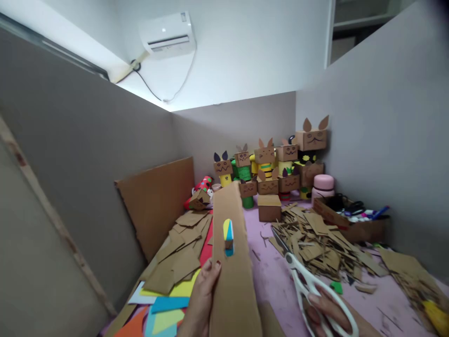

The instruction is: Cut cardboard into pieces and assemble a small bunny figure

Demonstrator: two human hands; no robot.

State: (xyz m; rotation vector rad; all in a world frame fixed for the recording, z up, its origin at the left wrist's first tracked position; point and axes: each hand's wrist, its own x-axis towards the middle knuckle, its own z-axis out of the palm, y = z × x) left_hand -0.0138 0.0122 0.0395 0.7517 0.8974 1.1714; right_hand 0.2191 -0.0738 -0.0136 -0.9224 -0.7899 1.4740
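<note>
A long strip of cardboard (233,285) stands raised in front of me, with an oval hole cut through it. Coloured paper shows through that hole. My left hand (203,297) grips the strip by its left edge, thumb on the front. To the right, my right hand (326,309) has its fingers through the handles of white-handled scissors (300,274). The dark blades point up and left, apart from the strip. Beyond them lies a heap of cardboard scraps (315,238).
Cardboard pieces (184,250) and coloured paper sheets (170,304) lie at left. Cardboard animal figures (268,185) and a small box (269,208) stand at the back. A pink flask (323,187) and an open box of pens (365,227) sit at right. Grey partitions (382,140) enclose the table.
</note>
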